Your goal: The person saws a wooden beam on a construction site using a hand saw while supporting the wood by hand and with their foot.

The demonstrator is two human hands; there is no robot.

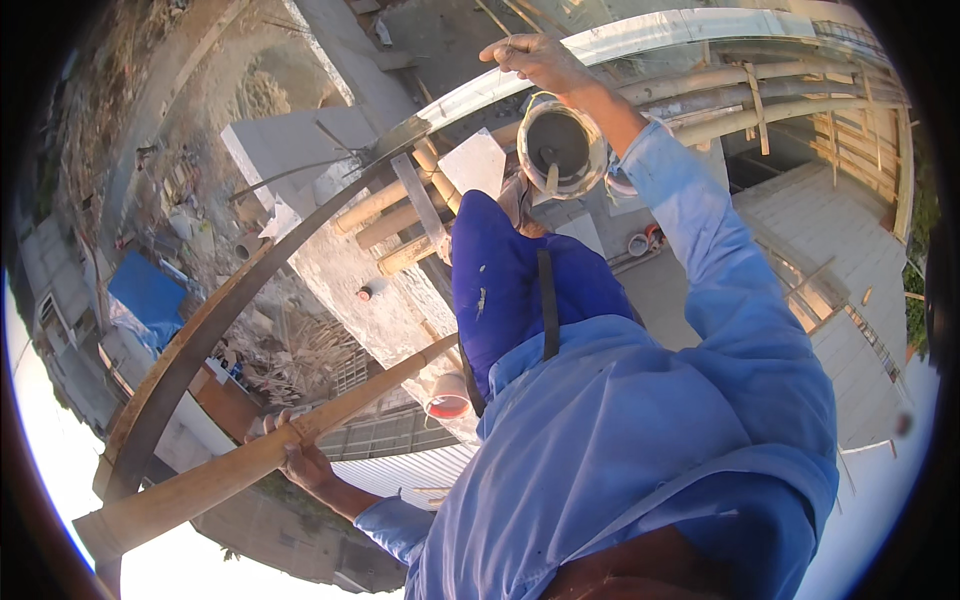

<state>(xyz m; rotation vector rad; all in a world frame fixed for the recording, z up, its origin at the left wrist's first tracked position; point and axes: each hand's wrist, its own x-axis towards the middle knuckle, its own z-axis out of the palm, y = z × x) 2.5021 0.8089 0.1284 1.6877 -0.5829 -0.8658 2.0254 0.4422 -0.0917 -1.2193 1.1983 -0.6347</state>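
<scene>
My left hand (pixel 300 452) is wrapped round a thick bamboo pole (pixel 225 478) that slants across the lower left. Out ahead, my right hand (pixel 540 66) is raised with its fingers closed in a pinch. Whatever is between those fingertips is too small to make out. Below my right wrist stands a round bucket (pixel 601 155) of wet grey mortar (pixel 565 133), with a tool's handle (pixel 552 178) sticking out of it. A pale flat slab (pixel 473 162) lies left of the bucket, close to my knee.
Bamboo scaffold poles (pixel 770 92) run along the upper right, beside a long pale ledge (pixel 640 42). A dark curved-looking beam (pixel 220 300) crosses the left. A small red-and-white bucket (pixel 447 398) is near my hip. Far below lie rubble and a blue tarp (pixel 148 295).
</scene>
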